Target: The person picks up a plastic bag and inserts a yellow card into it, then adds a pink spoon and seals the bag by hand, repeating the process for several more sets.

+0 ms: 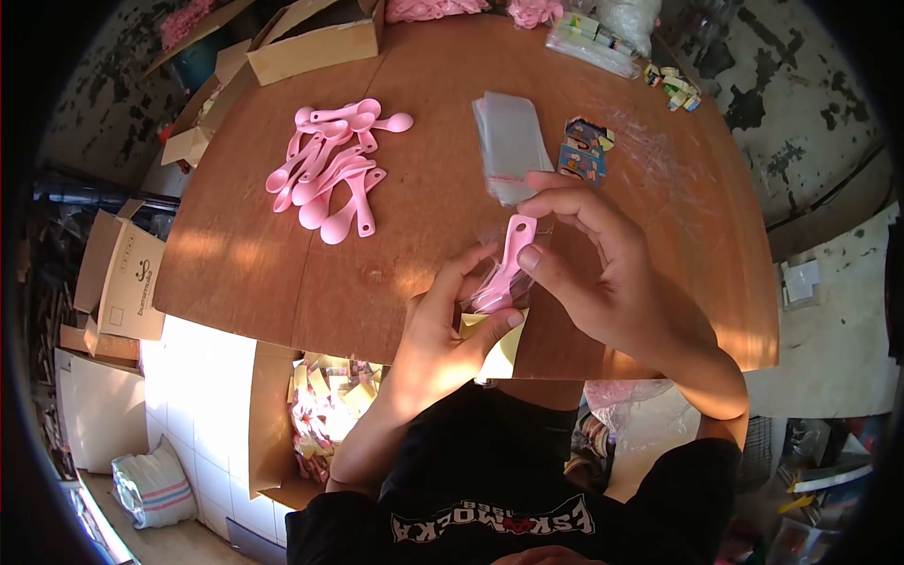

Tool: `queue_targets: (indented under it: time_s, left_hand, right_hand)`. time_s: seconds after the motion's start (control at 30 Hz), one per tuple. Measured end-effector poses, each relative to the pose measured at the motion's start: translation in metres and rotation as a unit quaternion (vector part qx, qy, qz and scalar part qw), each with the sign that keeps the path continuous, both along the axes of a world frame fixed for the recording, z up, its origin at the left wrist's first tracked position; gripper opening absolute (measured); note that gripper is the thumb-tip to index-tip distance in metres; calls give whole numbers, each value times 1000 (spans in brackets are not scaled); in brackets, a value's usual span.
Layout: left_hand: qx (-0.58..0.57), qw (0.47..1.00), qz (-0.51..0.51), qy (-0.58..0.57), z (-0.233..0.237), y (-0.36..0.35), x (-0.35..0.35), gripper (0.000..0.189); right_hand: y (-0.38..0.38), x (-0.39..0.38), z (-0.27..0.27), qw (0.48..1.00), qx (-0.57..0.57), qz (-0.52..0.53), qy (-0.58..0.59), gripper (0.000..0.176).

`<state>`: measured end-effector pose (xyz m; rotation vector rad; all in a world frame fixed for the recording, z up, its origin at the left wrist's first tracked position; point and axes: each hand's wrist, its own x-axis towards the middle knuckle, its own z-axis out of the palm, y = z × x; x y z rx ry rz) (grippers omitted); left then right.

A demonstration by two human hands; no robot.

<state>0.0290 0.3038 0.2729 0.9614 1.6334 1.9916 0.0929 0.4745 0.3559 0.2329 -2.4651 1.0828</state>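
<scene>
In front of my chest, my left hand (450,325) is closed on a small clear plastic bag (483,282), with its thumb at the bag's lower end. A pink spoon (517,243) sits partly inside the bag, bowl down and handle with its hole pointing up. Thumb and fingertips of my right hand (598,259) close around the spoon's handle near the bag's mouth. A yellow card (504,350) shows below the left thumb. Just beyond the right hand lie a stack of clear plastic bags (513,141) and several printed cards (582,155).
A pile of pink spoons (334,169) lies on the left of the wooden table (405,235). Cardboard boxes (315,47) stand at the far left edge. Below the table's front edge, an open box (273,414) holds many packed pieces. Plastic scraps (654,165) lie at right.
</scene>
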Motion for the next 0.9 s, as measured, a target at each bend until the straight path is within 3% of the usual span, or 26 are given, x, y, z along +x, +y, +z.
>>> queue_targets:
  time_s: [0.03,0.17,0.23,0.27,0.33,0.37,0.43,0.47,0.53,0.73,0.8,0.83,0.9]
  left_hand:
    - [34,999,2,-3,-1,1,1,63]
    - [30,999,0,-38,5,0,2,68]
    - [43,996,-40,-72,5,1,5,77]
    - [45,996,-40,-72,6,2,6,77]
    - [108,989,-67,-81,9,1,7,92]
    - [95,994,-46,21,8,0,3,96]
    - [66,996,-2,61,8,-3,-4,95]
    - [37,993,43,101,8,-3,-6,95]
    - [52,991,74,97,14,0,-9,89]
    - [97,968,75,221,45,-1,-17,58]
    - [92,992,-68,-48,51,-6,-10,42]
    - [152,984,-72,-66,47,0,-7,29]
    - [105,992,-47,-53,52,-2,-4,26]
  right_hand:
    - [3,-1,-6,995,-91,27,-22,21]
    - [4,2,-12,985,-160,30,-54,17]
    - [2,6,0,940,-294,21,-171,13]
    - [3,7,6,941,-292,22,-171,13]
    - [8,11,23,990,-137,26,-7,13]
    - [9,15,36,990,-137,27,-8,13]
    - [11,20,56,976,-45,-26,212,10]
    - [12,16,57,976,-44,-25,212,10]
    - [16,5,58,995,47,-13,87,12]
    - [1,16,45,998,1,42,37,18]
    - [-8,20,40,982,-168,58,-58,20]
    - [-7,23,40,980,-165,48,-105,22]
    - [-3,24,38,987,-124,49,-93,22]
